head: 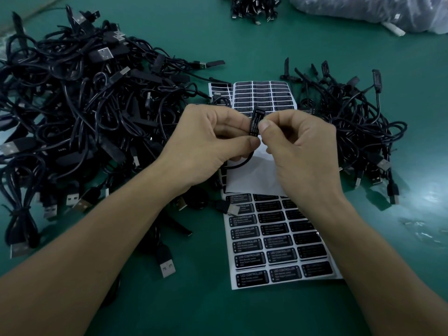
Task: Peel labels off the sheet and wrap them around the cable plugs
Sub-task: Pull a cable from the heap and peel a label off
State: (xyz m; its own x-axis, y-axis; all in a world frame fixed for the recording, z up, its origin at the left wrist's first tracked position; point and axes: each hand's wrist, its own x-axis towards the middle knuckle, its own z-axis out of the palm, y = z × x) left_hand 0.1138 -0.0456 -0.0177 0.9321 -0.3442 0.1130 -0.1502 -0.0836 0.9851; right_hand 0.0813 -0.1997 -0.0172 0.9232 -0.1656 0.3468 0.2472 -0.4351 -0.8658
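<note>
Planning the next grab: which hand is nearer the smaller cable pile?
Right. The right hand sits just left of the smaller cable pile; the left hand is farther left, beyond the plug that both hands pinch.

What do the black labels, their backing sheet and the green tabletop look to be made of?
Labels: black with white print and a faint sheen, likely plastic film or coated paper. Backing sheet: white, smooth, glossy where peeled bare, probably release paper. Tabletop: green, even, softly reflecting light at the right; perhaps a rubber or vinyl mat, not certain.
</note>
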